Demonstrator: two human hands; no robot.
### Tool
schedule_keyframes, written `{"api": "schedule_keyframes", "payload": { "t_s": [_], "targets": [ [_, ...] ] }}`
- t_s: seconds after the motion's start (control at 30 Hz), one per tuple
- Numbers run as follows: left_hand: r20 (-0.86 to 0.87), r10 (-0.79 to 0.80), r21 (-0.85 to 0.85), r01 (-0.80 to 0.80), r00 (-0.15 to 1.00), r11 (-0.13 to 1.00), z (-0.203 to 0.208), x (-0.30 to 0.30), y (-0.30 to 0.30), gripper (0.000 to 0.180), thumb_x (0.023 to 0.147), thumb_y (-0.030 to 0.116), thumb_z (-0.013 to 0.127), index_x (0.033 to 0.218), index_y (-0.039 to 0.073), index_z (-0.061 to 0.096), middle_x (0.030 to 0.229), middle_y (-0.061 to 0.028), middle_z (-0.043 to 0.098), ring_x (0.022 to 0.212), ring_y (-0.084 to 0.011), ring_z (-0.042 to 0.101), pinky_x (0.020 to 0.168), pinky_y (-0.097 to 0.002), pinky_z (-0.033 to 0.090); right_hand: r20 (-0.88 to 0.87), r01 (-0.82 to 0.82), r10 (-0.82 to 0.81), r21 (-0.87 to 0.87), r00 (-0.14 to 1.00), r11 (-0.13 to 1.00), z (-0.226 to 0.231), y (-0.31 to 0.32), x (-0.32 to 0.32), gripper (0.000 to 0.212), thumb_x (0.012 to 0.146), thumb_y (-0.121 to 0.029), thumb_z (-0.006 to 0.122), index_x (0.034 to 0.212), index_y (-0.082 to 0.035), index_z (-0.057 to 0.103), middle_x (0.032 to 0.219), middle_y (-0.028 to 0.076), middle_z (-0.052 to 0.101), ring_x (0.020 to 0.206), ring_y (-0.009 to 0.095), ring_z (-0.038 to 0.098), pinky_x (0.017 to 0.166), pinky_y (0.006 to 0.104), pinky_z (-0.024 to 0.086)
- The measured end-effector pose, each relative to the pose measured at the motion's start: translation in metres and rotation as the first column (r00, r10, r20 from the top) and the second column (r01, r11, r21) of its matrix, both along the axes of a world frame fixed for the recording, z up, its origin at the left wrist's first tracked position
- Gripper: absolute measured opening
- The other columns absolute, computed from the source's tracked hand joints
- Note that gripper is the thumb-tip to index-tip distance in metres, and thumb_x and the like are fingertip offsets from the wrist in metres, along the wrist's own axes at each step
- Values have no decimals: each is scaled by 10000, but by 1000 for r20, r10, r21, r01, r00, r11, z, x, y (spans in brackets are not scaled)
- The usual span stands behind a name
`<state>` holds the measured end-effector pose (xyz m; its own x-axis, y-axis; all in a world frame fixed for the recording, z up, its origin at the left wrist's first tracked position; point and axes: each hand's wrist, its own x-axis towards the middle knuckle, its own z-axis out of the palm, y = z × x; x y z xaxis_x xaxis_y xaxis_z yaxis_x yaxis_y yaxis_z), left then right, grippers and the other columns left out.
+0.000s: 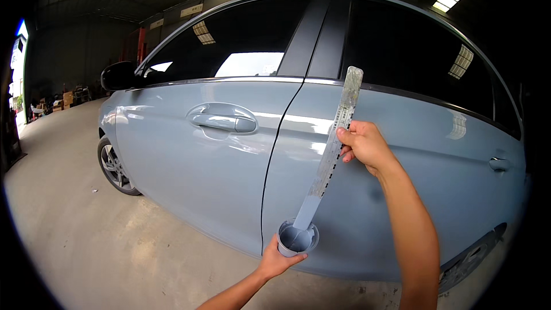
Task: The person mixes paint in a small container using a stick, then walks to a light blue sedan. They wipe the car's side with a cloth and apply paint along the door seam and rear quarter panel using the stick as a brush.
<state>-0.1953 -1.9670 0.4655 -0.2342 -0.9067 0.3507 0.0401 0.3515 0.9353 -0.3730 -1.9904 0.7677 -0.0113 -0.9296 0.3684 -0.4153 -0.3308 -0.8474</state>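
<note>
My left hand is wrapped round a small plastic cup with grey-blue paint inside. A long flat ruler-like mixing stick, with dark marks along one edge, slants up out of the cup. Its lower end is coated in the same grey-blue paint and dips into the cup. My right hand pinches the stick around its middle, thumb on the near face. Both hands are in front of a light blue-grey car, close to the seam between its front and rear doors.
The front door handle is left of my hands, the rear one far right. A black side mirror sticks out at the far left. Concrete floor runs along the car. Boxes stand by the back wall.
</note>
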Motion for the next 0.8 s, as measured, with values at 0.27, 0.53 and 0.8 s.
{"api": "schedule_keyframes", "payload": {
  "t_s": [0.27,0.53,0.8],
  "targets": [
    [5,-146,99,145,989,985,16,-9,2,740,651,182,862,1248,9,461,1182,-89,570,1090,-172,535,944,-329,431,-20,168,-167,60,986,984,-11,21,-2,179,923,-173,573,873,-5,608,749,38,587,623,95,546,529,229,486],
    [62,-408,-75,412,911,908,6,-83,12,818,602,202,891,1226,-26,414,1093,-121,594,1012,-206,576,909,-331,455,-147,81,-50,217,988,973,-71,74,-63,237,945,-247,569,1011,-31,638,826,35,645,695,90,567,591,255,495],
    [-9,-629,-11,629,777,777,-22,-173,88,654,660,115,823,1243,50,535,1242,-88,534,1224,-228,446,1067,-357,296,-28,324,-327,-83,945,942,-132,215,-197,356,933,-317,598,1130,-21,602,1038,109,657,918,164,616,798,296,497]
  ]
}}
